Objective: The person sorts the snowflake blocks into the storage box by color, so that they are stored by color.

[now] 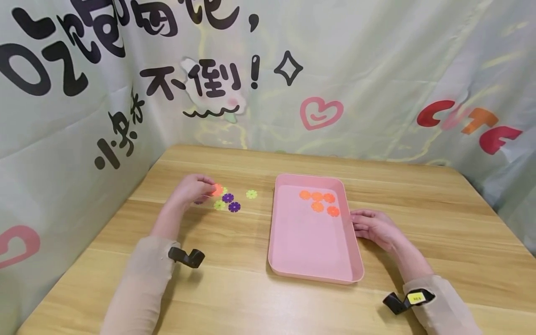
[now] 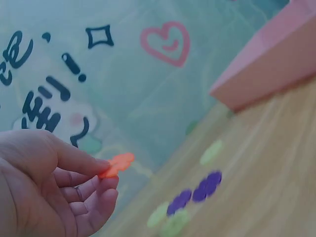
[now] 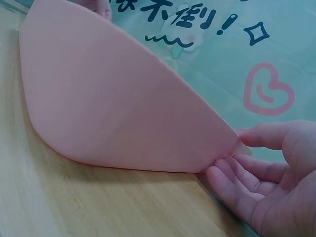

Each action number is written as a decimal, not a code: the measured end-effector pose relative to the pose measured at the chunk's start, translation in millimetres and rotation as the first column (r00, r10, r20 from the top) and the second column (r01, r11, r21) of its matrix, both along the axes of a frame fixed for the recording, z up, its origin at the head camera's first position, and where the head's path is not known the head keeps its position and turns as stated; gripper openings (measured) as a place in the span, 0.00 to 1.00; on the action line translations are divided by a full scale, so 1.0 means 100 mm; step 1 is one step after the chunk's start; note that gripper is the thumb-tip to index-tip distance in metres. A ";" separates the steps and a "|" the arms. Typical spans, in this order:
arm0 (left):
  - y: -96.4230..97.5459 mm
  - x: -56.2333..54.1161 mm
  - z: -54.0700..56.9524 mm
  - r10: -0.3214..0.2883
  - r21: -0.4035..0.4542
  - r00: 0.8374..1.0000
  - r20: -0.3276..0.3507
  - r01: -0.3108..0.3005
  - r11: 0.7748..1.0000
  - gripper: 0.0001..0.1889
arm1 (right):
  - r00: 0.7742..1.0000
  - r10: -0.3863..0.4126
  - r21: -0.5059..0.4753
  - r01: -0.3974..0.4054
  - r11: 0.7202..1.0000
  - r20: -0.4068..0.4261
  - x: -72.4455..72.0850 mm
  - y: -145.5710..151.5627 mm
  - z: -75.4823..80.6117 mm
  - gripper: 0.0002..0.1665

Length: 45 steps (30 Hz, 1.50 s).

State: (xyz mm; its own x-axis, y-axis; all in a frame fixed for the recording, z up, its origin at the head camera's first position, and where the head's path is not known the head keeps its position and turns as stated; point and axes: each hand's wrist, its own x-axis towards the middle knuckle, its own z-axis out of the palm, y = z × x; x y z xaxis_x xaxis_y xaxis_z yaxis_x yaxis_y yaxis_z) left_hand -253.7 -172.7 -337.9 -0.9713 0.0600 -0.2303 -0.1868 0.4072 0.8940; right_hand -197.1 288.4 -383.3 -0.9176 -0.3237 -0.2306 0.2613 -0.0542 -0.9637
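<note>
My left hand (image 1: 193,190) pinches an orange flower-shaped disc (image 2: 118,165) between thumb and fingertips, above the left part of the table. Below and beside it lie purple flower-shaped discs (image 1: 234,207) and yellow-green ones (image 1: 251,194). Right of them is a pink tray (image 1: 310,251), with several orange discs (image 1: 317,197) lying flat toward its far end. At the tray's right side, my right hand (image 1: 376,226) touches the wall with its fingertips. One digit reaches the rim in the right wrist view, the other fingers lower on the outer face.
The wooden table (image 1: 226,288) carries the tray and the loose discs. Printed fabric curtains (image 1: 368,70) hang behind it and along its left side. A black wrist mount (image 1: 186,257) sticks out from the left sleeve, another (image 1: 408,300) from the right.
</note>
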 end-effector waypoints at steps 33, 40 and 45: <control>1.71 -0.25 0.07 -0.236 0.219 0.972 0.017 0.226 0.949 0.11 | 1.000 -0.008 -0.015 0.009 1.000 0.005 -0.01 -0.02 0.01 0.08; 1.88 -0.26 -0.06 -0.273 0.057 0.961 -0.044 0.275 0.960 0.12 | 1.000 -0.010 -0.020 0.010 1.000 0.016 -0.01 -0.01 0.00 0.08; 1.97 -0.27 -0.12 -0.225 0.073 0.974 -0.036 0.227 0.971 0.12 | 1.000 -0.012 -0.022 0.012 1.000 0.017 0.00 -0.01 0.01 0.09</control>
State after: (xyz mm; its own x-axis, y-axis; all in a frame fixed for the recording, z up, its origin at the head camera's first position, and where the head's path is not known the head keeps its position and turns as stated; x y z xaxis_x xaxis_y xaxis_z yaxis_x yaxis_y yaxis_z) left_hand -280.7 24.1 -350.1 -0.9364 0.2952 -0.1898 -0.0724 0.3668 0.9275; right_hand -197.1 287.8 -382.8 -0.9176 -0.3179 -0.2387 0.2763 -0.0783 -0.9579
